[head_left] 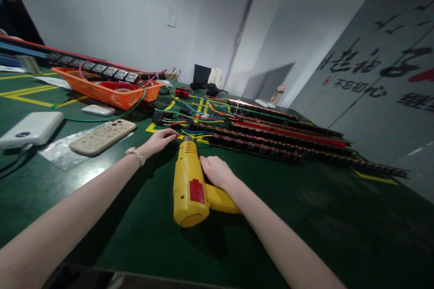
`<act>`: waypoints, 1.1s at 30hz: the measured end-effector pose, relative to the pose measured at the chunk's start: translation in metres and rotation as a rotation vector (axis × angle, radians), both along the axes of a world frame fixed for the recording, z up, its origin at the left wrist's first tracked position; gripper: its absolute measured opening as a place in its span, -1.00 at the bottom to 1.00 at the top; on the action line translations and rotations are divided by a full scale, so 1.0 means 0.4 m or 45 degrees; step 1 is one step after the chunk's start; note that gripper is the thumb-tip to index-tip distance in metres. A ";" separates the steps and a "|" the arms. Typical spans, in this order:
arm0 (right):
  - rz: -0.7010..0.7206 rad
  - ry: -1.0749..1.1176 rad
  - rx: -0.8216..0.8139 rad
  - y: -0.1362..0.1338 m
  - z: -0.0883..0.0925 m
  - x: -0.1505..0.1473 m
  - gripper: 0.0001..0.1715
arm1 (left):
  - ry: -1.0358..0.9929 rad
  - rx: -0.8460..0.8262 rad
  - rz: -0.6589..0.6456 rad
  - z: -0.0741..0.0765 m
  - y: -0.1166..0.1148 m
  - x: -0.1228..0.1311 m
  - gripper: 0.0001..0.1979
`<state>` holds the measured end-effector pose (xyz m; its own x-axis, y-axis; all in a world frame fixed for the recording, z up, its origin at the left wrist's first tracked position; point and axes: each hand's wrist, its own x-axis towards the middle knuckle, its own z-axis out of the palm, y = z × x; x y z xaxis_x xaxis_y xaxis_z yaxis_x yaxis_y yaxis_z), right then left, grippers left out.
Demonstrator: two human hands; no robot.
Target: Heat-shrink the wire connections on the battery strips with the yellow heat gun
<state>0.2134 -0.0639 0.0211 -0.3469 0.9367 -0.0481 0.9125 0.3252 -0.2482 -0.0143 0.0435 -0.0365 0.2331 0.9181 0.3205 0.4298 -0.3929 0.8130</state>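
A yellow heat gun (190, 180) lies on its side on the green table, its metal nozzle (187, 138) turned away from me toward the wires. My right hand (217, 171) is closed at its handle, with most of the fingers hidden behind the body. Just left of the nozzle, my left hand (161, 140) has thumb and fingertips pinched at the end of a thin wire (200, 136). Coloured wires run from there into long dark strips (257, 144) lying side by side. A black connector block (162, 117) sits beyond my left fingers.
An orange basket (111, 95) holds a strip of square parts. On the left are a phone in a beige case (103, 137) on a clear plastic bag (61, 156), a white power bank (32, 130) with a cable, and a small white case (98, 110). A person (18, 16) is at the far left.
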 end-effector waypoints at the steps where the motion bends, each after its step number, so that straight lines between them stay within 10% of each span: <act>1: 0.016 0.000 -0.002 0.001 0.000 -0.010 -0.37 | 0.016 0.011 0.000 -0.001 0.002 -0.001 -0.56; 17: 0.045 0.030 -0.064 0.015 -0.016 -0.019 -0.30 | 0.069 0.035 -0.010 0.002 -0.006 -0.003 -0.62; 33: -0.256 0.139 -0.125 0.026 0.004 0.132 -0.33 | 0.003 -0.062 -0.028 0.011 -0.016 -0.002 -0.67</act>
